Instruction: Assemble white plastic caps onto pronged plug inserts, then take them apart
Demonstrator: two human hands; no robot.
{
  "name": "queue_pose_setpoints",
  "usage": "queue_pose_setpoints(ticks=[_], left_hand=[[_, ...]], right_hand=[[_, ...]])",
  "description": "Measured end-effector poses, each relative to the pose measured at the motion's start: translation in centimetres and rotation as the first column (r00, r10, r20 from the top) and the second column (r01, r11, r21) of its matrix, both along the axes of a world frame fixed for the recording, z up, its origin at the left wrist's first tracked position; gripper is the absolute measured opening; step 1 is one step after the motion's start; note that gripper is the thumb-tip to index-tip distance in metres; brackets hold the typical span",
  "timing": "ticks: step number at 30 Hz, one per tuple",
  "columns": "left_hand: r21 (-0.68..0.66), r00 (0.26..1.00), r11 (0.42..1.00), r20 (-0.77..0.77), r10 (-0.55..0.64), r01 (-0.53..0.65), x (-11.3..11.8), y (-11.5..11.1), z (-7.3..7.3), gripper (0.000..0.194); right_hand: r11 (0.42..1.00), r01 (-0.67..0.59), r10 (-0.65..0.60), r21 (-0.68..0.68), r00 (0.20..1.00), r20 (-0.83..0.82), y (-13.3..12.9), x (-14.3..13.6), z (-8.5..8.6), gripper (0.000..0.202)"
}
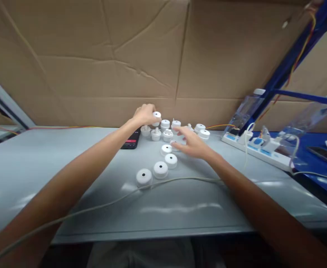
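Observation:
At the back of the table, my left hand (146, 112) is closed on a small white round cap-like device (156, 114) with a black dot on top. To the right, my right hand (191, 143) reaches over the group with thumb and fingers apart; its thumb overlaps a partly hidden white piece. Nearest me, several white round devices (160, 169) stand in a slanting row, dots facing up. Between the hands are more of them, some showing an inner side with small projecting parts (156, 134). Two more round devices (204, 134) stand beyond my right hand.
A dark phone (131, 142) lies by my left wrist. A pale cable (107, 204) crosses the table in front of the devices. On the right are a white power strip (260, 149) with plugs and a clear bottle (245, 111). A cardboard wall (110, 67) closes off the back.

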State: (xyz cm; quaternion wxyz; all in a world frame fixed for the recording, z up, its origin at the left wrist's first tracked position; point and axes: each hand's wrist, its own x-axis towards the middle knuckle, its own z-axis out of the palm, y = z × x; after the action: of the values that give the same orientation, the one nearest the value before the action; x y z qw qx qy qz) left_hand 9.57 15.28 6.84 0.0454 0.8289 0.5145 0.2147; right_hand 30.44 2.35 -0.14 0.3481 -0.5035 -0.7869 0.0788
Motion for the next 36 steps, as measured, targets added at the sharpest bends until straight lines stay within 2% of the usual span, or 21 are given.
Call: queue_pose_setpoints(ticks=[2, 4, 6, 7, 8, 10, 12, 13, 14, 17, 20, 24, 29, 32, 34, 35, 36], left_hand=[[0.123, 0.977, 0.985, 0.165, -0.139, 0.119, 0.3, -2.0, 1.2, 0.042], [0.091, 0.891, 0.943, 0.31, -0.333, 0.321, 0.9, -4.1, 2.3, 0.054], [-0.025, 0.79, 0.858, 0.405, -0.461, 0.513, 1.3, -5.8, 3.1, 0.063], [-0.058, 0.758, 0.824, 0.431, -0.489, 0.564, 1.3, -6.3, 3.3, 0.063], [-0.068, 0.751, 0.813, 0.435, -0.497, 0.578, 1.2, -6.4, 3.3, 0.06], [-0.041, 0.814, 0.867, 0.367, -0.45, 0.497, 0.4, -5.9, 3.0, 0.052], [-0.035, 0.931, 0.945, 0.187, -0.314, 0.325, -1.0, -4.4, 2.1, 0.047], [-0.08, 0.97, 0.968, 0.055, -0.235, 0.239, -1.7, -3.5, 1.6, 0.049], [-0.128, 0.985, 0.98, -0.063, -0.16, 0.151, -2.5, -2.5, 1.0, 0.047], [-0.191, 0.987, 0.978, -0.124, -0.103, 0.078, -4.0, -0.1, -0.6, 0.036], [-0.187, 0.992, 0.979, -0.082, -0.098, 0.081, -4.0, 1.4, -1.8, 0.034], [-0.159, 0.995, 0.982, -0.011, -0.102, 0.099, -2.6, 2.5, -2.8, 0.035], [-0.095, 0.992, 0.989, 0.066, -0.103, 0.109, -0.9, 2.7, -2.8, 0.041], [-0.019, 0.986, 0.992, 0.116, -0.119, 0.122, -0.2, 0.9, -2.0, 0.04], [0.015, 0.974, 0.986, 0.149, -0.168, 0.167, 0.3, -1.5, -1.5, 0.038], [0.015, 0.961, 0.975, 0.168, -0.22, 0.221, 0.6, -2.9, -1.3, 0.038], [-0.02, 0.921, 0.941, 0.211, -0.327, 0.339, 0.8, -4.4, -1.2, 0.041]], right_hand=[[0.999, 0.036, -0.031, 0.014, 0.956, -0.291, 0.1, -0.6, 0.3, 0.077], [0.997, 0.063, -0.038, 0.034, 0.868, -0.495, 0.1, -1.1, 0.7, 0.093], [0.994, 0.09, -0.044, 0.054, 0.826, -0.563, -0.1, -1.4, 1.1, 0.079], [0.994, 0.101, -0.056, 0.048, 0.818, -0.572, -0.2, -1.5, 1.3, 0.064], [0.994, 0.108, -0.073, 0.026, 0.813, -0.577, -0.4, -1.6, 1.4, 0.051], [0.993, 0.115, -0.117, -0.041, 0.811, -0.573, -0.7, -1.7, 1.5, 0.038], [0.988, 0.139, -0.153, -0.066, 0.836, -0.526, -0.9, -1.6, 1.5, 0.038], [0.985, 0.162, -0.17, -0.06, 0.856, -0.488, -0.9, -1.5, 1.4, 0.038], [0.981, 0.187, -0.19, -0.052, 0.872, -0.45, -0.8, -1.4, 1.3, 0.038], [0.977, 0.211, -0.207, -0.033, 0.901, -0.381, -0.5, -1.2, 1.0, 0.039], [0.983, 0.183, -0.18, -0.027, 0.918, -0.354, -0.3, -1.2, 0.6, 0.039], [0.988, 0.142, -0.155, -0.062, 0.922, -0.355, -0.2, -1.3, 0.2, 0.035], [0.982, 0.085, -0.152, -0.167, 0.884, -0.441, -0.4, -1.4, 0.8, 0.035], [0.979, 0.111, -0.181, -0.171, 0.864, -0.47, -0.3, -1.2, 1.2, 0.038], [0.975, 0.124, -0.204, -0.184, 0.826, -0.525, -0.2, -1.3, 1.3, 0.042], [0.974, 0.111, -0.207, -0.197, 0.788, -0.58, -0.1, -1.4, 1.4, 0.045], [0.974, 0.08, -0.201, -0.212, 0.736, -0.647, 0.0, -1.5, 1.4, 0.047]])
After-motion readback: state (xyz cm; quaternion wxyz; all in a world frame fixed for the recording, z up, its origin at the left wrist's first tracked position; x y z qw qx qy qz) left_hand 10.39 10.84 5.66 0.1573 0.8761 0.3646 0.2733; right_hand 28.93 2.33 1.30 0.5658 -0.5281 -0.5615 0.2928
